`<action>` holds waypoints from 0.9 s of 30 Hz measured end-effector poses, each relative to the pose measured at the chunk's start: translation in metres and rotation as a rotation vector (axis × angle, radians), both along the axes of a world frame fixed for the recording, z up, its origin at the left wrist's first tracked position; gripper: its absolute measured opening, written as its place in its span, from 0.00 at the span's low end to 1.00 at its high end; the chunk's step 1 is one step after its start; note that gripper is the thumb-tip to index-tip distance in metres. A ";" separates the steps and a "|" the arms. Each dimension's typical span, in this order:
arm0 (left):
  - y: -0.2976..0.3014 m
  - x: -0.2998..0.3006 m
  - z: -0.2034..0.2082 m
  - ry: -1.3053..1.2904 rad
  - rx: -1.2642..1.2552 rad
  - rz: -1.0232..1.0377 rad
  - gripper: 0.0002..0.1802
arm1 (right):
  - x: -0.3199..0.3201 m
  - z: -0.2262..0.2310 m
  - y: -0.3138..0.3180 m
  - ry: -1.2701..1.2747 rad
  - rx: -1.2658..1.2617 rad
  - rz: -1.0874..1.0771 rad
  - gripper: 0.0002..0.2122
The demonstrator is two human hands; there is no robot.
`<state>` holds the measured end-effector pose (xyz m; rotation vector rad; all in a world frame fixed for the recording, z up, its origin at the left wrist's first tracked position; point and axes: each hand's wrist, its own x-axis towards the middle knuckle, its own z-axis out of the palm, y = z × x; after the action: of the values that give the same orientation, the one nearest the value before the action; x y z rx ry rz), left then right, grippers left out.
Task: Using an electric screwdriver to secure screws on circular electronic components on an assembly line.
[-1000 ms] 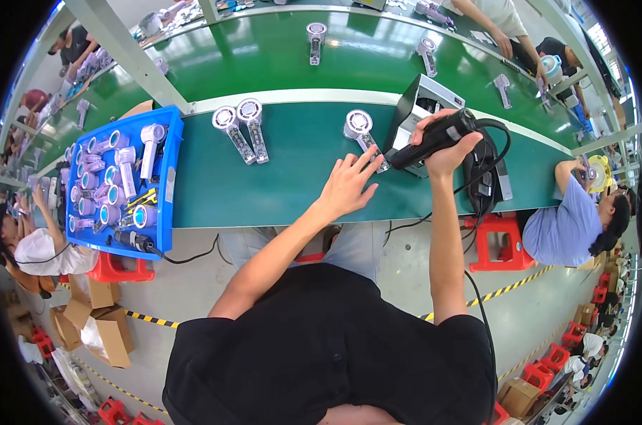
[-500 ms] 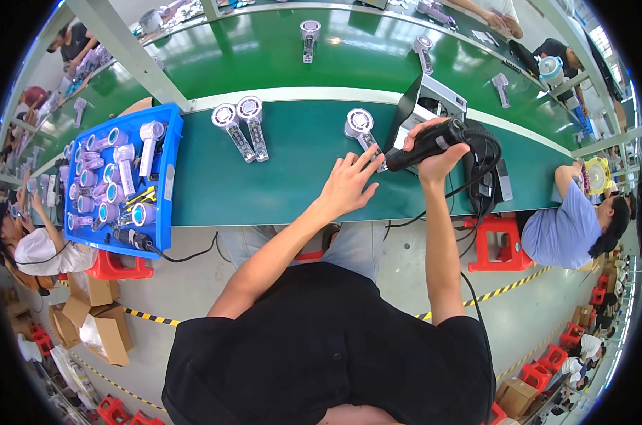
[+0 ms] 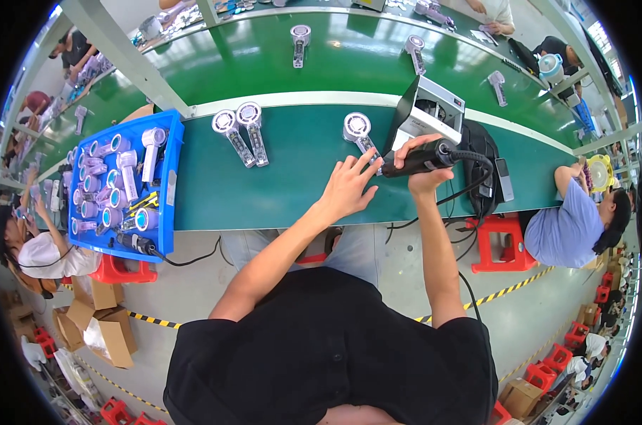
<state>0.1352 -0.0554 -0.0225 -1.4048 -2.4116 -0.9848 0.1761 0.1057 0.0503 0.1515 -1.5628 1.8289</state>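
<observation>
Apparently at tool-positioning, my right hand (image 3: 427,183) gripped the black corded tool (image 3: 421,160) near the handle end of the lilac round-headed device (image 3: 357,127), just beyond my spread-fingered left hand (image 3: 343,188), the next move seemingly needing steady alignment.

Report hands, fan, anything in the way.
Right hand gripping black tool, tip at fan. Left hand open at handle. Fan lying on bench. Box close beyond tool.

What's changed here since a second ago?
The right hand, gripping the black corded power screwdriver, moved left and closer to the person. Conveyor fans on the green conveyor shifted left. The left hand stayed at the lone handheld fan; the paired fans stayed put.
</observation>
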 end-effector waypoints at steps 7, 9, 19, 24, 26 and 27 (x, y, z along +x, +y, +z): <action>0.006 0.000 -0.002 0.023 0.026 0.009 0.30 | 0.003 -0.009 0.004 0.039 0.035 0.053 0.47; 0.010 -0.007 0.002 0.065 0.000 0.024 0.30 | 0.003 -0.005 0.004 0.036 0.019 -0.005 0.48; 0.014 -0.049 0.019 0.121 -0.028 -0.013 0.20 | 0.034 -0.025 0.028 0.309 -0.309 -0.326 0.45; 0.011 -0.092 0.023 0.045 0.130 0.114 0.20 | 0.018 -0.053 0.017 0.242 -0.359 -0.348 0.43; 0.012 -0.116 0.021 0.046 0.108 0.157 0.21 | 0.016 -0.054 0.018 0.243 -0.345 -0.343 0.43; 0.011 -0.132 0.018 0.097 0.095 0.178 0.22 | 0.017 -0.054 0.019 0.244 -0.349 -0.345 0.43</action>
<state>0.0031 -0.0448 -0.0046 -1.1561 -2.3380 -0.9513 0.1927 0.1248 -0.0041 -0.0536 -1.0138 1.7023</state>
